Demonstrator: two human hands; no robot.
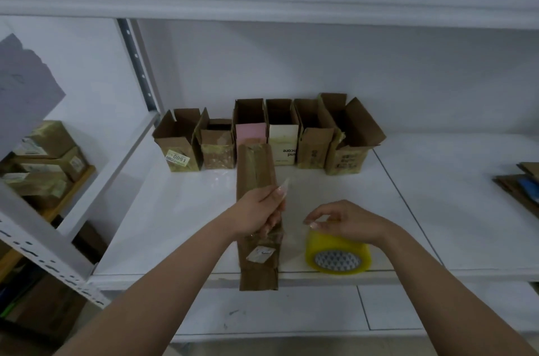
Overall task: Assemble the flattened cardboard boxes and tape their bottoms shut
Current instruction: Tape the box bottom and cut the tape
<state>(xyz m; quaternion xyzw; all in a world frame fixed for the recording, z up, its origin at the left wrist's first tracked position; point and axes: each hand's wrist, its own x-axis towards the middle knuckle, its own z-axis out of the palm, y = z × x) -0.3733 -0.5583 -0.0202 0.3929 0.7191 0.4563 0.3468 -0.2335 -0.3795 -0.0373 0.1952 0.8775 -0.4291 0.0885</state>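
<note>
In the middle of the frame a long, narrow brown cardboard box (258, 209) lies on its side on the white shelf surface (437, 209), its near end hanging over the front edge. The left hand (258, 211) grips it around the middle, fingers curled over the right side, and a clear strip of tape (284, 185) stands up from its fingertips. The right hand (344, 220) hovers just above the yellow-tinted roll of packing tape (338, 253), fingers bent in a pinch — whether it actually holds the tape's free end I cannot tell, as the film is nearly invisible.

The box looks light and thin-walled, worn and patched with old tape, so it would likely crush or twist if squeezed hard; gripping across the folded edges seems safest. The tape is sticky and limp, and will probably fold onto itself unless kept taut.

Across the upper middle stands a row of six open cardboard boxes (271, 137), close behind the box's far end — little room to slide it forward. Flat cardboard sheets (522, 183) lie at the right edge; taped cartons (46, 157) sit at the left.
</note>
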